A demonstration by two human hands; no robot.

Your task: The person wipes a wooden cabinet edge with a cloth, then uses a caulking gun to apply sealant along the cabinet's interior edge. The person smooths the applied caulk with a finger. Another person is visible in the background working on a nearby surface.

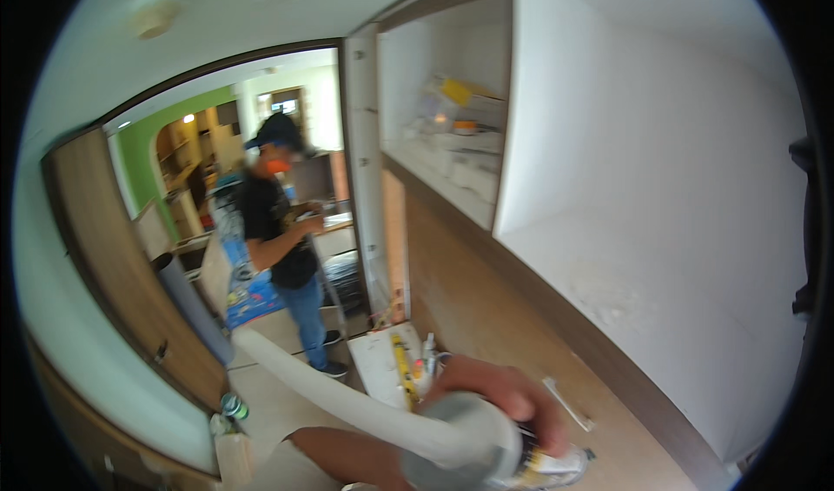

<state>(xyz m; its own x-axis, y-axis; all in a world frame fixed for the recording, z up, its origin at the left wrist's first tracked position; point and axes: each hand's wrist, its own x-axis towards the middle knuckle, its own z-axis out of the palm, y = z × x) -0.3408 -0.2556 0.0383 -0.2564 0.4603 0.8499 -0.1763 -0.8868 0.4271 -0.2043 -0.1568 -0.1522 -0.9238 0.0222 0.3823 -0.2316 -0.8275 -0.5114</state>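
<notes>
From the lower left my left forearm reaches in, partly covered by what looks like a sealant cartridge [495,417] with a grey round end. My left hand [499,387] is closed around the cartridge, its fingers curling over the far side towards a printed label. A long, pale nozzle [321,395] stretches from the grey end up to the left. Beyond the hand, a yellow spirit level [404,369] and several small bottles lie on a white board [373,365]. My right hand does not show.
To the right, a white open cabinet [660,187] hangs above a brown wooden panel [469,265]. A slim white piece [569,404] lies against the panel. A co-worker [287,230] in dark clothes stands by the doorway. A wooden door [130,265] and a green can [234,406] are left.
</notes>
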